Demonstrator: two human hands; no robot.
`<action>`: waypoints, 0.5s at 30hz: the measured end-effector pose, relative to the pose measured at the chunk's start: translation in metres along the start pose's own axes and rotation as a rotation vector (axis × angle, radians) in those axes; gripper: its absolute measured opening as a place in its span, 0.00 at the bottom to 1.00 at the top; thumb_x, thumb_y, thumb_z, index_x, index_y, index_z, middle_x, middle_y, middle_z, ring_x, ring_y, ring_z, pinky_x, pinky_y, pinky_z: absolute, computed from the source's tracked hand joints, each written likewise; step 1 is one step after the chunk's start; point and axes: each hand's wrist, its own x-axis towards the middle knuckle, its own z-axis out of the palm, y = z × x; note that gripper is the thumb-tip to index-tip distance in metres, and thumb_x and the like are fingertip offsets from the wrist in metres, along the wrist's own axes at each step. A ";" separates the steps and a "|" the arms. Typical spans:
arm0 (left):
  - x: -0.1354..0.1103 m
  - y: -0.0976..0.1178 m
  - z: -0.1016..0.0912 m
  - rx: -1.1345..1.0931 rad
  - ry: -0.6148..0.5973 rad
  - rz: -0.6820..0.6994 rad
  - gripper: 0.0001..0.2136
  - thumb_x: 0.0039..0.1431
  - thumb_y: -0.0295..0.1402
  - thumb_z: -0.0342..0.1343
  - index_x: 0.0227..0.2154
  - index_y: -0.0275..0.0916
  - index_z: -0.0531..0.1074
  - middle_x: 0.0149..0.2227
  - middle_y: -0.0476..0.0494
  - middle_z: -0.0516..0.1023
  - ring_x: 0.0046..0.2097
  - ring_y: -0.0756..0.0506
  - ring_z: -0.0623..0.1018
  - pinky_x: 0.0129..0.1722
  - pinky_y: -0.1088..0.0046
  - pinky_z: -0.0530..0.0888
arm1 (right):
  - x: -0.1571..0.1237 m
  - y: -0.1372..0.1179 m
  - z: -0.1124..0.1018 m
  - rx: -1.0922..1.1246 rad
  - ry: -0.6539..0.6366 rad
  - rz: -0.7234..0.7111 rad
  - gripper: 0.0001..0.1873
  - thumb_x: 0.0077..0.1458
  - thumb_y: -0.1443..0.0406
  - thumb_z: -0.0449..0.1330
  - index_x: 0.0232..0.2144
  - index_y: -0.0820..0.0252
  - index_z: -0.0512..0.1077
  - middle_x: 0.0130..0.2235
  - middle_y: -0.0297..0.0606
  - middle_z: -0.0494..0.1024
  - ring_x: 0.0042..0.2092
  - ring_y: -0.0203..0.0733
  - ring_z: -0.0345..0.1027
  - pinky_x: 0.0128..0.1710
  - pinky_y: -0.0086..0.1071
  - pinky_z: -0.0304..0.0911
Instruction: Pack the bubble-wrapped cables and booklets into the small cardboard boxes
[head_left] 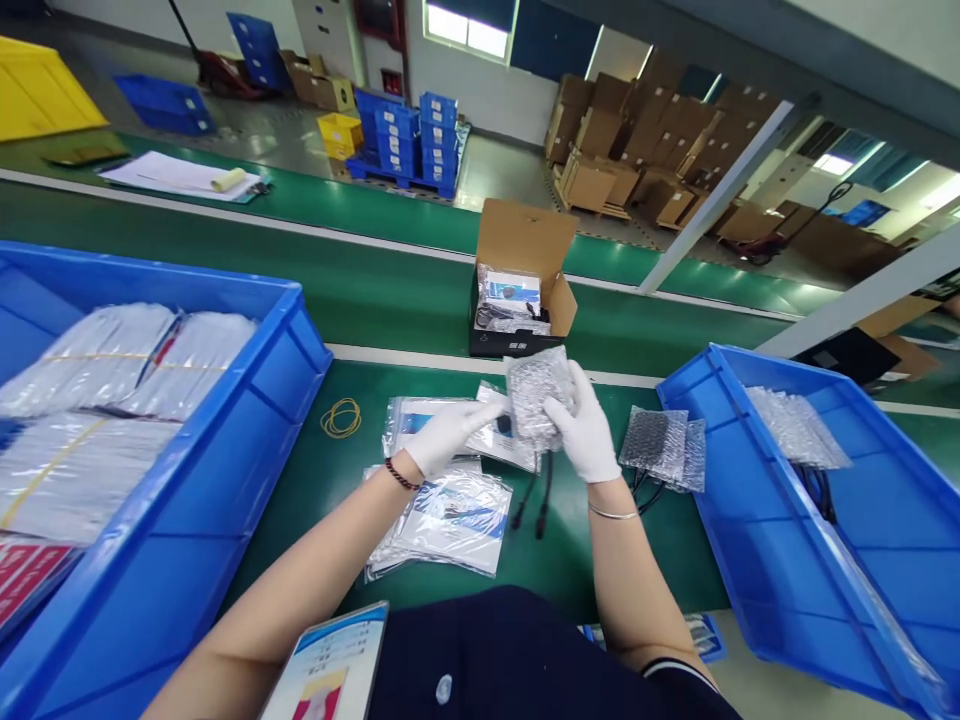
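We're at a long green workbench (390, 300) with a white stripe along it, and a second green line runs behind. Past that we've got a shiny grey floor (502, 165), a stack of blue crates (409, 140), a yellow crate (339, 130) just beside them, and a big pile of brown cardboard boxes (660, 130) off to the right. The back wall (480, 90) is white, with a bright window (469, 30) up top. A white post (712, 195) slants up from the bench.

L blue bin (255, 420) w/ bagged leaflets (97, 370) | rubber band (341, 417) | open carton (525, 240) on belt (375, 290) | R blue bin (735, 500)
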 end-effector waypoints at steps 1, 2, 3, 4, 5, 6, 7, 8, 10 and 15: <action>0.001 0.000 0.006 -0.128 -0.001 -0.032 0.18 0.52 0.50 0.60 0.36 0.40 0.80 0.46 0.42 0.82 0.52 0.36 0.77 0.52 0.61 0.75 | -0.001 -0.008 0.011 0.055 -0.052 -0.037 0.35 0.56 0.54 0.57 0.63 0.57 0.60 0.64 0.44 0.65 0.64 0.49 0.59 0.64 0.41 0.54; 0.003 0.000 0.009 -0.266 0.012 -0.064 0.18 0.51 0.49 0.62 0.35 0.39 0.80 0.44 0.41 0.82 0.51 0.37 0.78 0.51 0.61 0.76 | -0.002 -0.015 0.020 0.098 -0.120 -0.061 0.32 0.56 0.54 0.57 0.61 0.58 0.63 0.65 0.44 0.64 0.65 0.48 0.57 0.66 0.41 0.51; 0.005 0.000 0.010 -0.399 0.045 -0.088 0.17 0.50 0.46 0.64 0.35 0.38 0.79 0.43 0.41 0.82 0.49 0.38 0.79 0.49 0.62 0.77 | -0.003 -0.021 0.026 0.133 -0.203 -0.077 0.32 0.56 0.54 0.58 0.60 0.58 0.64 0.65 0.44 0.63 0.66 0.48 0.55 0.66 0.40 0.50; 0.007 0.000 0.009 -0.507 0.085 -0.108 0.16 0.49 0.44 0.65 0.36 0.37 0.79 0.43 0.40 0.82 0.47 0.38 0.80 0.48 0.63 0.77 | -0.003 -0.025 0.029 0.158 -0.292 -0.098 0.34 0.54 0.54 0.61 0.61 0.57 0.63 0.66 0.43 0.61 0.67 0.48 0.53 0.66 0.40 0.50; 0.009 0.000 0.007 -0.581 0.129 -0.123 0.15 0.48 0.41 0.66 0.36 0.36 0.79 0.42 0.39 0.82 0.46 0.39 0.80 0.47 0.64 0.78 | -0.004 -0.028 0.031 0.169 -0.374 -0.128 0.37 0.51 0.55 0.64 0.62 0.56 0.61 0.68 0.42 0.57 0.68 0.48 0.51 0.66 0.40 0.50; 0.010 0.000 0.003 -0.623 0.167 -0.137 0.15 0.48 0.39 0.66 0.36 0.35 0.79 0.41 0.39 0.82 0.45 0.40 0.81 0.46 0.65 0.78 | -0.004 -0.029 0.032 0.166 -0.433 -0.157 0.40 0.49 0.56 0.66 0.62 0.54 0.61 0.69 0.40 0.54 0.69 0.49 0.49 0.66 0.39 0.51; 0.010 -0.001 -0.002 -0.636 0.189 -0.157 0.15 0.47 0.39 0.67 0.36 0.35 0.79 0.41 0.38 0.82 0.44 0.41 0.81 0.44 0.66 0.78 | -0.004 -0.030 0.032 0.150 -0.457 -0.168 0.40 0.47 0.56 0.67 0.61 0.53 0.62 0.69 0.40 0.55 0.68 0.49 0.50 0.64 0.39 0.53; 0.010 -0.001 -0.006 -0.625 0.196 -0.177 0.15 0.47 0.39 0.67 0.36 0.34 0.79 0.40 0.37 0.82 0.42 0.41 0.81 0.41 0.66 0.79 | -0.004 -0.030 0.033 0.129 -0.443 -0.154 0.35 0.48 0.56 0.67 0.58 0.53 0.65 0.66 0.40 0.59 0.66 0.50 0.55 0.62 0.40 0.56; 0.007 0.001 -0.011 -0.537 0.187 -0.179 0.17 0.46 0.42 0.67 0.35 0.35 0.78 0.39 0.38 0.82 0.39 0.42 0.80 0.36 0.67 0.78 | -0.002 -0.029 0.037 0.081 -0.328 -0.071 0.21 0.51 0.54 0.63 0.46 0.55 0.71 0.53 0.40 0.74 0.55 0.49 0.68 0.55 0.41 0.63; -0.003 0.010 -0.010 -0.176 0.185 -0.031 0.21 0.44 0.50 0.67 0.30 0.36 0.75 0.34 0.44 0.80 0.36 0.44 0.78 0.34 0.69 0.76 | 0.006 -0.022 0.051 0.069 -0.085 0.028 0.19 0.48 0.48 0.64 0.25 0.54 0.64 0.27 0.30 0.71 0.32 0.40 0.66 0.38 0.35 0.64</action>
